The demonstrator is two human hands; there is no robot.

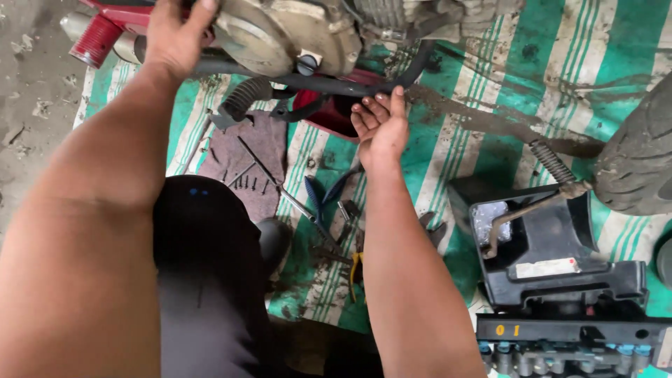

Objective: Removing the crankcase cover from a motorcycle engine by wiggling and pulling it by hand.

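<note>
While the person crouches over a green-and-white striped mat (490,91), the left hand (175,35) is up at the mat's far-left edge, fingers wrapped around the side of a grimy engine case (280,31). A red cylinder part (94,38) pokes out just left of that wrist. Below it, a grey rag (245,157) holds a row of small screws (250,183), with blue-handled pliers (315,199) and yellow-handled ones (355,269) lying closer in. The right hand (381,126) sits near the mat's middle, palm up, fingers together and pushing up on a black frame tube (329,84) under the engine. Over right: a rusty spring (553,162), a tyre (640,154), and at the near-right corner a black plastic box (560,259) with a small white rectangular label, red at one end, on top.
</note>
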